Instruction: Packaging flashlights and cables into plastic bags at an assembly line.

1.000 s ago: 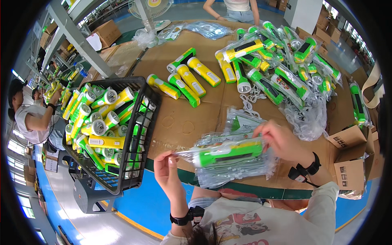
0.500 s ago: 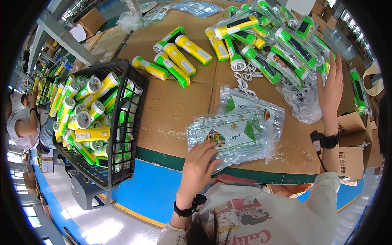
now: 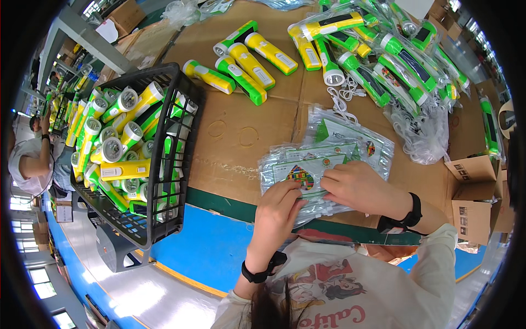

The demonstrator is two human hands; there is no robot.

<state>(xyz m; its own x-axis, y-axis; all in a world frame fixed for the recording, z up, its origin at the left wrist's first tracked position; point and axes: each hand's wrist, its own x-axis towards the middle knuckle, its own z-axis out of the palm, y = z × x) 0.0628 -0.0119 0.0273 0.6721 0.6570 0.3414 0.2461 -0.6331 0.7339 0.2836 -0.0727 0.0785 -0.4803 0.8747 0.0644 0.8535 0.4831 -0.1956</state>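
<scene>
Under both hands, the top bag lies lengthwise left to right.

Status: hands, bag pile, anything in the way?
Left hand, right hand: both at the near part of the clear bag pile. Pile loosely stacked on cardboard. White cables by its far edge, away from both hands.

We see the table in bright, soft light. Near its front edge the bags shine a little; beyond its left edge the floor has glare and windows look white. Toward our view's borders, lines bend.
</scene>
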